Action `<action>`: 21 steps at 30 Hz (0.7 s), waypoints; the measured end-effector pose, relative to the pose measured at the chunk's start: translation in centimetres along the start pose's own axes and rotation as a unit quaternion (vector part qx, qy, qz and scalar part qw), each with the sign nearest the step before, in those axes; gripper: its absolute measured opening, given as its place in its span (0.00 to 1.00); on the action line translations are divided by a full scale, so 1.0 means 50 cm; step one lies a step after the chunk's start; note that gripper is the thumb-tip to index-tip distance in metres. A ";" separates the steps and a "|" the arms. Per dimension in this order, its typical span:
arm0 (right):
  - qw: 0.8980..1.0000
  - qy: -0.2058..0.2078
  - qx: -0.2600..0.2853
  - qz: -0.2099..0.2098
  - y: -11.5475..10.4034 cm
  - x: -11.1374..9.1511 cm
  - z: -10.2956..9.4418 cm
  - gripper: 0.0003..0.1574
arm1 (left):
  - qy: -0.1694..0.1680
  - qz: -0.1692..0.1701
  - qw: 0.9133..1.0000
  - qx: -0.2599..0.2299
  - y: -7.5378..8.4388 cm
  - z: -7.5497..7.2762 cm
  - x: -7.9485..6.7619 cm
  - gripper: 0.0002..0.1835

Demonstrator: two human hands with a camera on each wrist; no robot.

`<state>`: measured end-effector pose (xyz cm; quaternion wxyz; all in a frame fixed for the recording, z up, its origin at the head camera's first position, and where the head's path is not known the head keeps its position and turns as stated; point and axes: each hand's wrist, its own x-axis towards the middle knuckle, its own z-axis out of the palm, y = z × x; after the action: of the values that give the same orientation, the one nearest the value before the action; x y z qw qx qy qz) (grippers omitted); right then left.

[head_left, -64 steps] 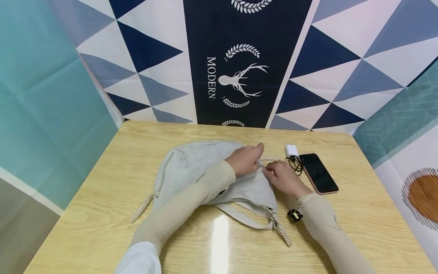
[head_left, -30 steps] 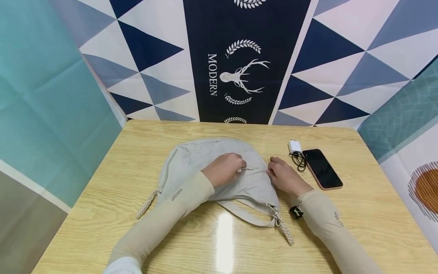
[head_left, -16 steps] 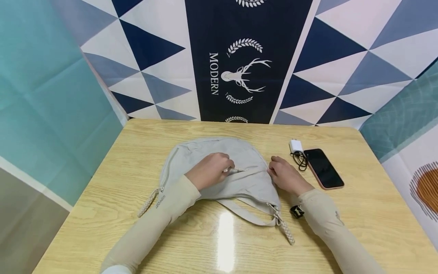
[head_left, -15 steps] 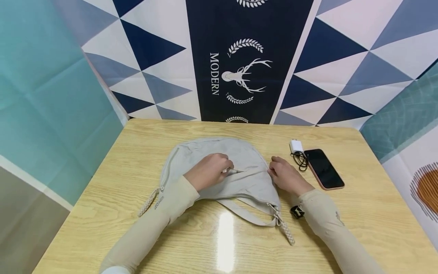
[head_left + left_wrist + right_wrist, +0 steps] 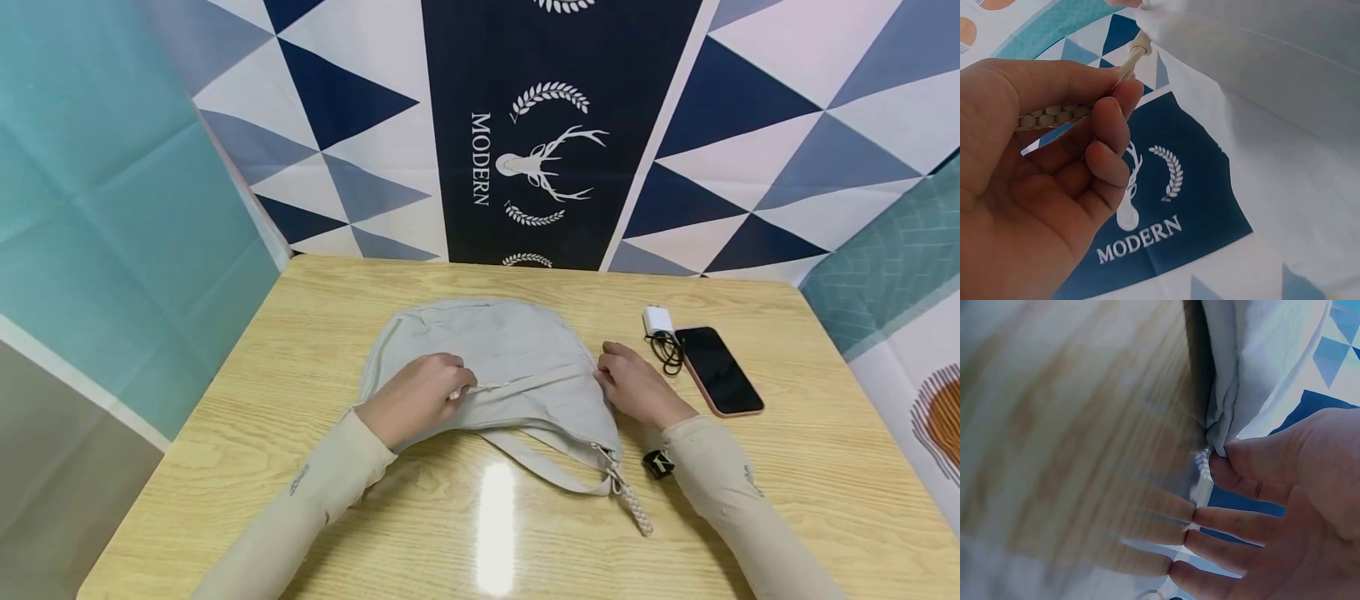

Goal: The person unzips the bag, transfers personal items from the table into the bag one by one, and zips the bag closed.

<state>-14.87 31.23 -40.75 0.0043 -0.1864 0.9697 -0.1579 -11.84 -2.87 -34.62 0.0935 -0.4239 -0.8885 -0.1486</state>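
Head view: left grip [image 5: 423,392] pinching the braided cord [image 5: 1054,117], right grip [image 5: 637,387] the bag [image 5: 495,333], we should pull evenly toward the surface's left edge [image 5: 213,408].

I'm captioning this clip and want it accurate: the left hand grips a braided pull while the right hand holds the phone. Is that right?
Not quite: the right hand pinches the edge of the pale bag, as the right wrist view shows, while the phone lies on the table. The left hand does grip a braided pull.
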 end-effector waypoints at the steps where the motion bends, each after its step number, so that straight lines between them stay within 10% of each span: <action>1: 1.000 0.000 -0.001 -0.001 0.000 0.000 0.000 0.11 | 0.001 -0.003 1.000 0.002 0.000 -0.003 -0.008 0.08; 21: 1.000 -0.001 0.000 -0.007 0.003 0.004 0.001 0.11 | 0.027 -0.086 0.996 -0.016 -0.018 -0.035 -0.175 0.08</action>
<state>-15.10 31.25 -40.85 0.0045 -0.1929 0.9685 -0.1577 -7.03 -10.38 -35.68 0.0980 -0.3436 -0.9161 -0.1820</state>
